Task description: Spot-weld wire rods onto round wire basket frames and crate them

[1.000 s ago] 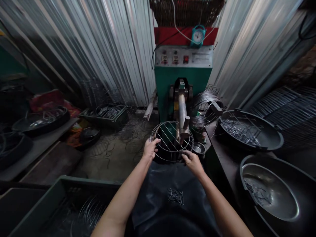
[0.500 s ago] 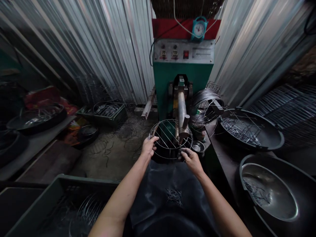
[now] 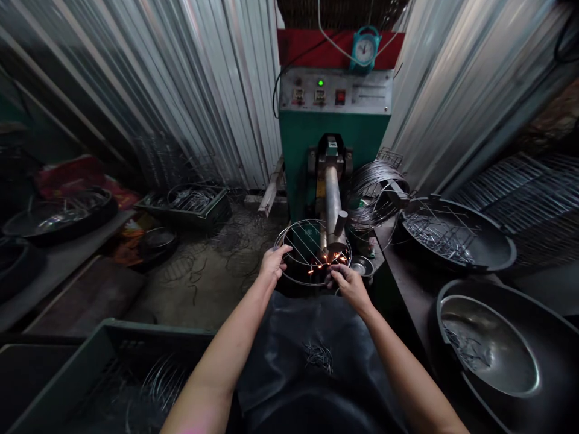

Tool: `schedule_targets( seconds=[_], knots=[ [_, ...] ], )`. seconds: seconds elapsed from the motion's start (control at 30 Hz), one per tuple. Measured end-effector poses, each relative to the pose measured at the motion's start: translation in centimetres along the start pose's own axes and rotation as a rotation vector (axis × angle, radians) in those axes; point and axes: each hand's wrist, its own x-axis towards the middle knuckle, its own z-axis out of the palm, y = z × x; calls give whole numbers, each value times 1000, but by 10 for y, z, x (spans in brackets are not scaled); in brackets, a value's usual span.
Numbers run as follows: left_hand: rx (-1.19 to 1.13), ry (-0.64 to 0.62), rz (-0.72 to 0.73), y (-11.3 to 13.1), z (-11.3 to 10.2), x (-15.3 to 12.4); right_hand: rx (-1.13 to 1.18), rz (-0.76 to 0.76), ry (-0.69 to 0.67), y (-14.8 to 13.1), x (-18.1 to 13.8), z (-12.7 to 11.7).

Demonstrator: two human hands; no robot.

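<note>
A round wire rack (image 3: pixel 304 241) with parallel bars lies flat under the arm of a green welding machine (image 3: pixel 333 129). My left hand (image 3: pixel 273 264) grips the rack's left rim. My right hand (image 3: pixel 346 283) is closed on the near right rim. Orange sparks glow at the rack just under the machine's cylindrical electrode (image 3: pixel 335 224), between my hands. A green lamp is lit on the machine's panel. A dark apron (image 3: pixel 312 349) covers my lap, with several short wire pieces (image 3: pixel 319 355) lying on it.
On the right bench stand a dark pan of cut wires (image 3: pixel 456 238) and a steel bowl (image 3: pixel 488 352) with a few wires. A coil of wire (image 3: pixel 375 190) sits beside the machine. A green crate of wire rings (image 3: pixel 136 374) is at lower left. Corrugated metal walls close in.
Sparks have appeared at the rack under the electrode and the panel's green lamp has lit. Both hands keep their hold; the rack has shifted slightly.
</note>
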Motion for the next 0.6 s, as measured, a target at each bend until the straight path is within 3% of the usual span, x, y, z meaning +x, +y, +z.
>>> schedule_targets(
  seconds=[0.33,0.6],
  knots=[
    [-32,36,38,-7,1,2,-88,-57,94,-1,-6,1],
    [-24,41,56,-5,0,-3,-203,-129,416,25,-29,-33]
  ],
)
